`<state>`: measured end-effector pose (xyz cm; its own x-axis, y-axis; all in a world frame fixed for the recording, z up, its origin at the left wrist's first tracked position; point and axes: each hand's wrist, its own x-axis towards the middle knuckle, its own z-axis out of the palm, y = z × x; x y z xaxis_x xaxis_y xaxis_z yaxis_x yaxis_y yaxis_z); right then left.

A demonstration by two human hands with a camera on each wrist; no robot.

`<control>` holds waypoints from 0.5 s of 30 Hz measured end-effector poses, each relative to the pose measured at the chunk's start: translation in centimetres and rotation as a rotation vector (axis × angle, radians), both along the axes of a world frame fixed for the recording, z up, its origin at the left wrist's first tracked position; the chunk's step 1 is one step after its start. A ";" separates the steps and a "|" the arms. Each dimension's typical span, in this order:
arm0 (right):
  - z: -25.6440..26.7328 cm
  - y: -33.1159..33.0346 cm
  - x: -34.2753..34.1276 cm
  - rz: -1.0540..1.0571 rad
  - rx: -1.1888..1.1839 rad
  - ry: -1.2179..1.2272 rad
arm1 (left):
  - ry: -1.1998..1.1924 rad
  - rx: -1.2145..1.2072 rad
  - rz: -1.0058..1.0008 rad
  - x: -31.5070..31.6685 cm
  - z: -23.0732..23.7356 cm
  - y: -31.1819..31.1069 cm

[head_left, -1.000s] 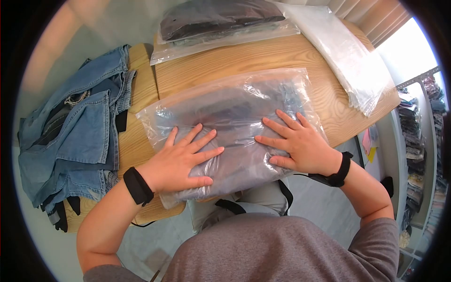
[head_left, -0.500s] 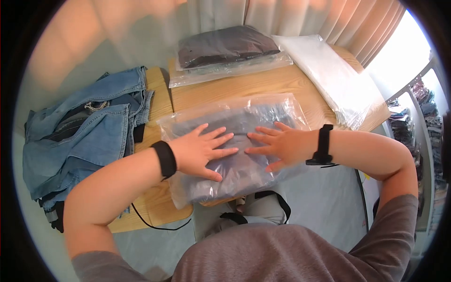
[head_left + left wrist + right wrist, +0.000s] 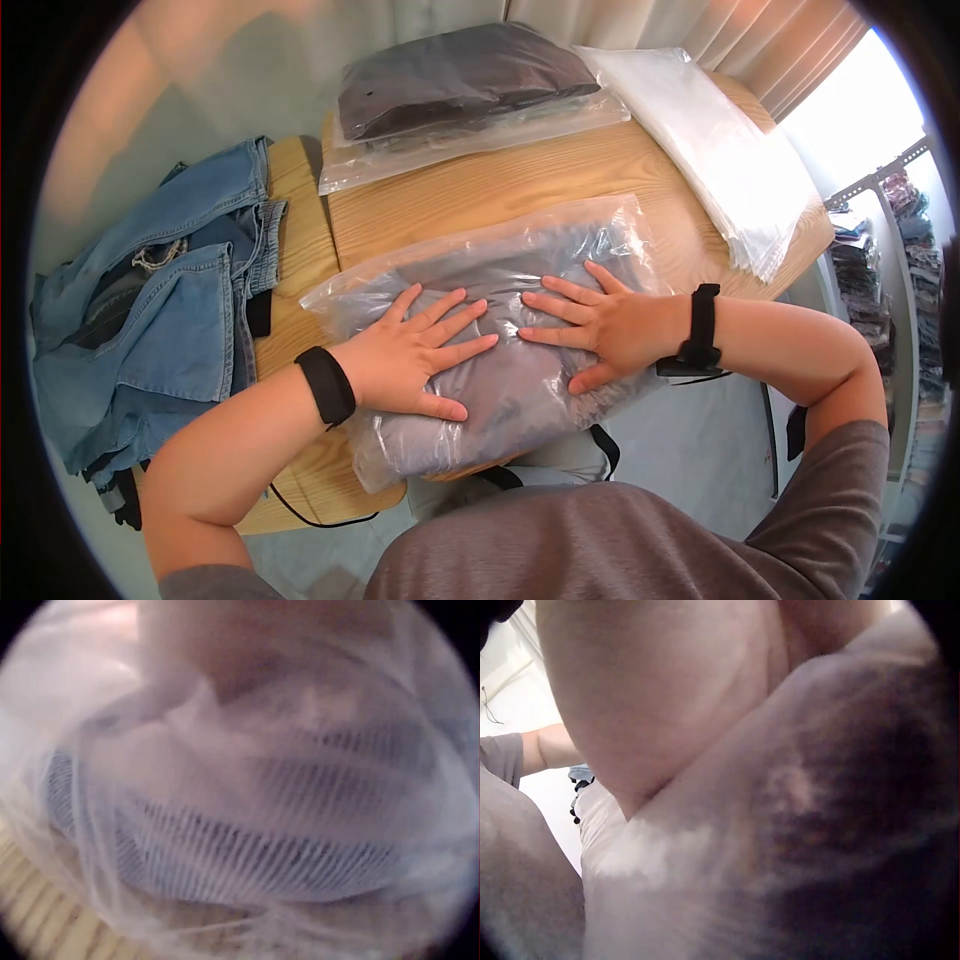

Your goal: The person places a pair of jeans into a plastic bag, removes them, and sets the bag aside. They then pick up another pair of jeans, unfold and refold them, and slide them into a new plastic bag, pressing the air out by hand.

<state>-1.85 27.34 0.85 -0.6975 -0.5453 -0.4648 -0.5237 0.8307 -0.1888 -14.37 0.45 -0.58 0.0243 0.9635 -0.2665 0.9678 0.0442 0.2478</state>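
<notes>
The bagged garment [image 3: 832, 832] (right wrist view) is blurred.

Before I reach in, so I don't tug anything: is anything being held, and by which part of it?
Nothing is held: left hand and right hand rest spread on top of the clear bag.

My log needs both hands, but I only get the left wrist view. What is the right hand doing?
Observer: The right hand lies on the bag, fingers spread.
Operator: Is anything to the person's left of the bag?
Observer: Yes, denim clothes, heaped on the table.
Operator: And beyond the bag?
Observer: A dark package, lying on clear plastic.
</notes>
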 end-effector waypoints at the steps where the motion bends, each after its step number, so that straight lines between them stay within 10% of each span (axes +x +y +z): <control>1: 0.0 0.0 0.1 0.014 -0.015 0.034 | 0.001 0.002 -0.005 0.0 -0.1 -0.1; 7: 1.7 -1.2 0.4 -0.013 0.076 0.044 | 0.043 0.009 -0.039 0.0 -0.3 0.0; 11: 2.5 -4.4 5.6 -0.147 0.308 0.466 | 0.068 -0.076 -0.024 0.6 2.2 0.2; 15: -0.3 -5.6 9.7 -0.469 -0.031 0.593 | -0.002 0.029 0.153 3.6 7.2 -2.2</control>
